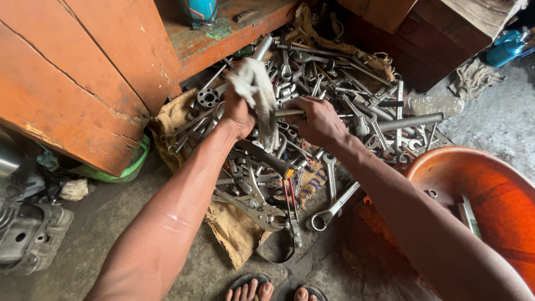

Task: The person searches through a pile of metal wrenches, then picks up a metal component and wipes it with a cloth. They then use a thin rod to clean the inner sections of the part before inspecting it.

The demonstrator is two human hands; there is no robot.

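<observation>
A large orange wooden cabinet fills the upper left of the scene above a grey concrete floor, while an orange plastic basin sits at the lower right with a few metal pieces lying inside. Between them, a heap of spanners and wrenches spreads across a burlap sack laid on the floor. Both bare arms reach down into the heap. The left hand has its fingers clamped on a dirty white rag, which is wrapped over one end of a slim metal tool. The right hand grips the same tool just beside the rag, fingers curled shut around it, holding it above the middle of the pile. A blue can stands at the upper right; sandalled toes show at the bottom edge.
</observation>
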